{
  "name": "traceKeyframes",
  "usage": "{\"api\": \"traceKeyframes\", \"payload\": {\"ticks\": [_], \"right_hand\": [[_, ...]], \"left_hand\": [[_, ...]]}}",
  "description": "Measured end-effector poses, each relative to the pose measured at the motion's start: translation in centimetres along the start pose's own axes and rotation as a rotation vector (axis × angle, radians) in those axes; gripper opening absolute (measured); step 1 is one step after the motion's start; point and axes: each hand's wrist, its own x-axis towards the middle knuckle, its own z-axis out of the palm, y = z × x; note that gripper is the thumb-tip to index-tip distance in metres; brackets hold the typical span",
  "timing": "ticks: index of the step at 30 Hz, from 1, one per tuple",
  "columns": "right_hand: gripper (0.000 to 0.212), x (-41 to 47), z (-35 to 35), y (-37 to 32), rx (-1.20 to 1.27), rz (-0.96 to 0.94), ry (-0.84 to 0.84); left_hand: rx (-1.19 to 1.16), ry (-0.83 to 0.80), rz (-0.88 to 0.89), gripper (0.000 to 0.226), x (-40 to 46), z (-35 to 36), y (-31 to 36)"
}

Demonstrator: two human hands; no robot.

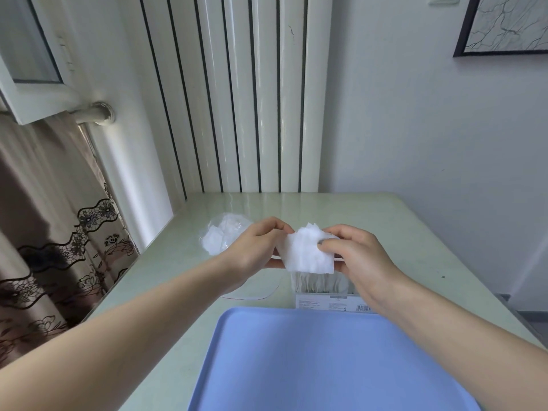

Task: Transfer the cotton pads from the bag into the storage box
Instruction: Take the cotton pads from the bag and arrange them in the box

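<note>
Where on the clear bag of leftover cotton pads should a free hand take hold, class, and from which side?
Judging from this view, pinch the loose film at the bag's far top edge, coming from above. The bag lies slumped on the table left of the left hand, its pads heaped low, so the upper film looks slack.

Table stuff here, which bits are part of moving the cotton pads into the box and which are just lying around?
Part of the job:
stack of cotton pads, held by left hand and right hand
plastic bag with more pads
clear storage box under the hands

Lying about:
blue tray
curtain
framed picture
</note>
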Motion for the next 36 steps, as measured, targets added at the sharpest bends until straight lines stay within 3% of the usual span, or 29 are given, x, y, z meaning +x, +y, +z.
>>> {"api": "traceKeyframes", "payload": {"ticks": [5,9,14,19,30,32,36], "right_hand": [[0.013,0.1,-0.9,-0.5,0.144,0.087,-0.113],[0.017,0.2,-0.9,-0.9,0.120,0.113,-0.210],[0.020,0.6,0.0,-0.9,-0.045,0.065,-0.074],[0.020,0.9,0.9,-0.4,-0.055,0.071,0.054],[0.044,2.0,1.1,-0.5,-0.320,0.014,0.077],[0.045,2.4,0.4,-0.5,-0.251,0.106,0.000],[0.028,2.7,-2.0,-0.8,0.163,0.369,-0.192]], "left_hand": [[0.031,0.003,0.018,0.021,0.4,0.0,-0.2],[0.023,-0.029,0.035,0.016,0.5,0.5,0.2],[0.016,-0.024,0.068,0.014,0.6,0.6,0.1],[-0.024,0.001,0.059,0.023,0.7,0.4,-0.1],[0.149,0.072,0.146,0.011,1.9,0.6,-0.7],[0.117,0.063,0.151,0.008,2.4,1.0,-0.6],[0.070,0.082,0.125,0.008,4.3,2.4,0.1]]}}
